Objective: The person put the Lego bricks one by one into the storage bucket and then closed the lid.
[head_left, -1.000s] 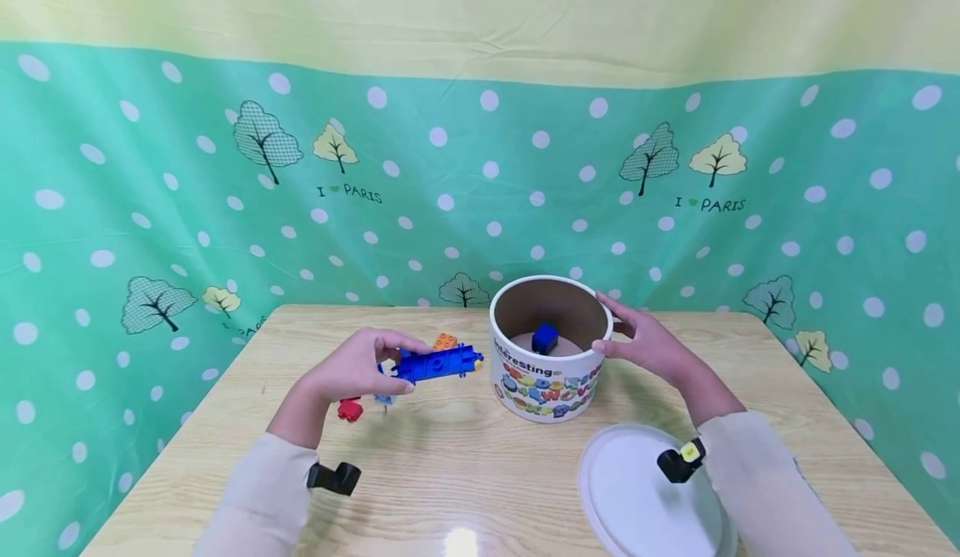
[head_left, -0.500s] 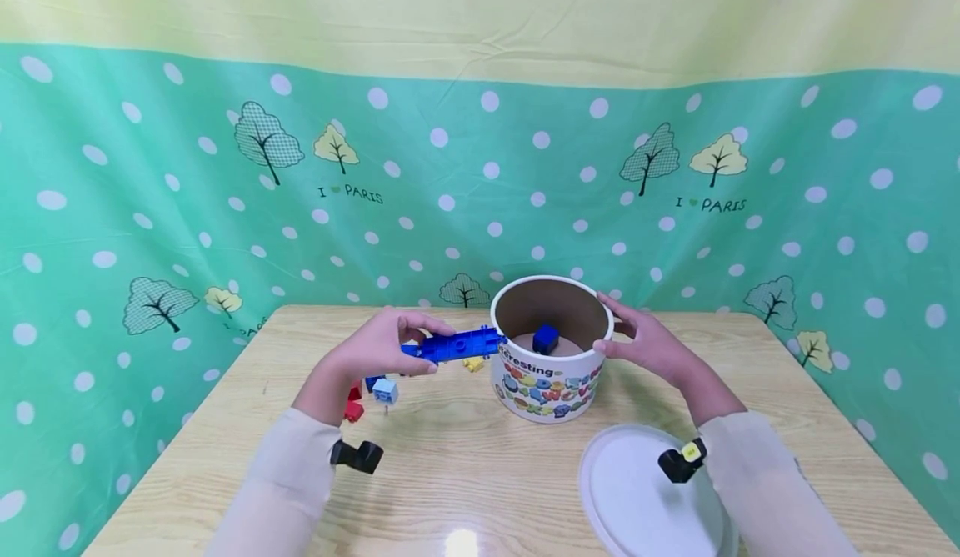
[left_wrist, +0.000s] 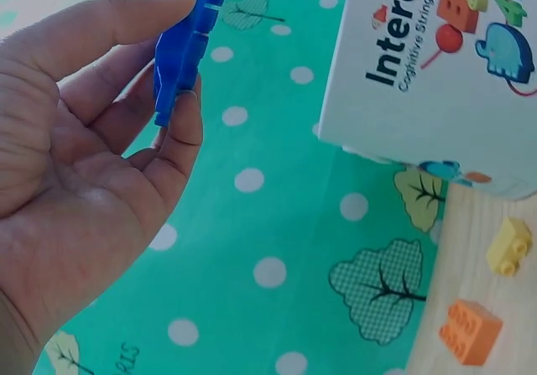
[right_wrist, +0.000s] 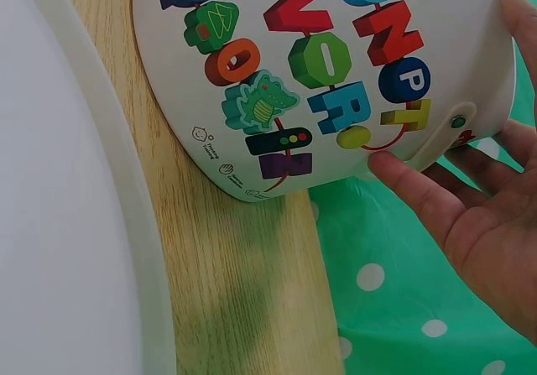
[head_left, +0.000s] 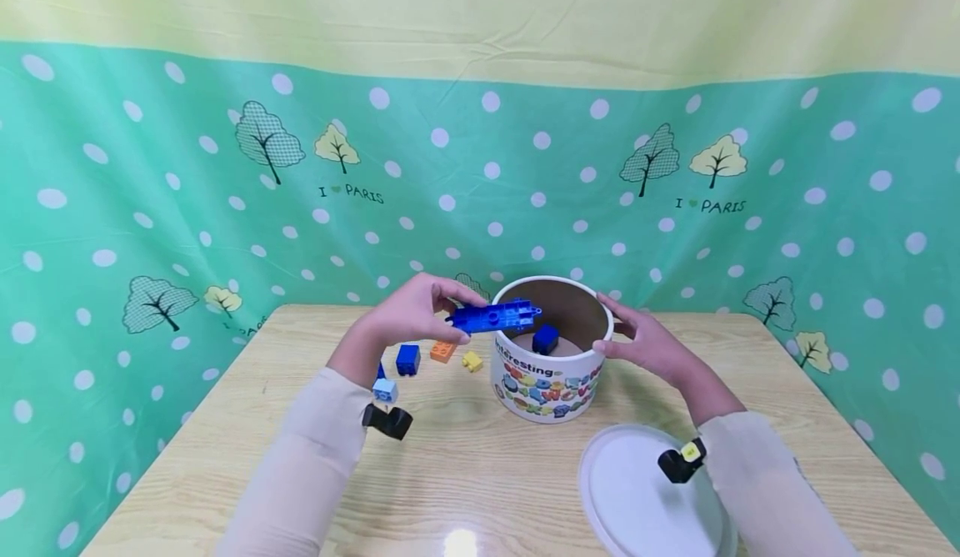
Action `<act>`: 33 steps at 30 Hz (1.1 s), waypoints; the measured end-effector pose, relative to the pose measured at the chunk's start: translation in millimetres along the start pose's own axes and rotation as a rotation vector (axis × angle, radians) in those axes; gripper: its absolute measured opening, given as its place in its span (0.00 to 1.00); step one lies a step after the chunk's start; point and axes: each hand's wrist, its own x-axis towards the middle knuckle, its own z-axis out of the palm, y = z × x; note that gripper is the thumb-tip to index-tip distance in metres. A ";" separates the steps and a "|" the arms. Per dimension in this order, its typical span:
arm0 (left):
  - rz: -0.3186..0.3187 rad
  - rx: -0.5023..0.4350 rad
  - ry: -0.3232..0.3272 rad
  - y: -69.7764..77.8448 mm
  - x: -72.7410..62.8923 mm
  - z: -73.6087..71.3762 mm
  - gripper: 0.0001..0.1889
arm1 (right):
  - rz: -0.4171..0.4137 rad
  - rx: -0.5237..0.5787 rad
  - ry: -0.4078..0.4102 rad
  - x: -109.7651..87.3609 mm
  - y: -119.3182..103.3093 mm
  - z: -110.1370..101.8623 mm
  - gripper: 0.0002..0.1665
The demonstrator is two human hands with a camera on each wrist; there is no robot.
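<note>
From here, left hand [head_left: 416, 311] has just come across and up, so the far end of the blue strip [head_left: 495, 317] now looks to be over the bucket [head_left: 546, 388] mouth; it was short of the rim before. Seems the carry is about done, release not yet made. Left thumb and fingers clamped on the strip's near end. Right hand [head_left: 652, 344] hasn't moved: thumb and fingers apart, gripping the bucket's handle side. One blue block [head_left: 545, 339] already inside. The move uncovered bricks on the table: dark blue block [head_left: 408, 359], orange brick [head_left: 442, 351], yellow piece [head_left: 472, 362], light blue block [head_left: 385, 390]. White lid [head_left: 645, 490] lies near the bucket. Writing: "Interesting" on bucket front, "Cognitive String Bea…" under it, cut off; picture letters on its side, V, N, P, R, T, Z. Backdrop [head_left: 495, 182]: "I PARIS", "I see you to embrace". No brand I can read.
</note>
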 end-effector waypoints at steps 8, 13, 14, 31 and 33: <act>-0.043 0.004 -0.016 15.4 22.6 1.1 0.24 | 0.006 -0.014 0.003 -1.2 -1.3 -1.2 0.57; -0.065 -0.019 -0.020 18.2 39.4 -0.9 0.23 | 0.005 -0.015 -0.001 -3.3 -3.3 -2.2 0.56; -0.070 -0.019 -0.021 18.3 42.9 -1.5 0.23 | 0.005 -0.016 -0.003 -3.7 -3.9 -2.3 0.56; -0.209 -0.115 -0.007 6.2 95.0 0.2 0.24 | 0.015 -0.019 -0.008 -1.4 -1.3 -1.7 0.57; -0.221 -0.142 0.005 -0.1 99.8 1.3 0.24 | 0.013 -0.016 -0.010 -0.6 -1.0 -1.6 0.57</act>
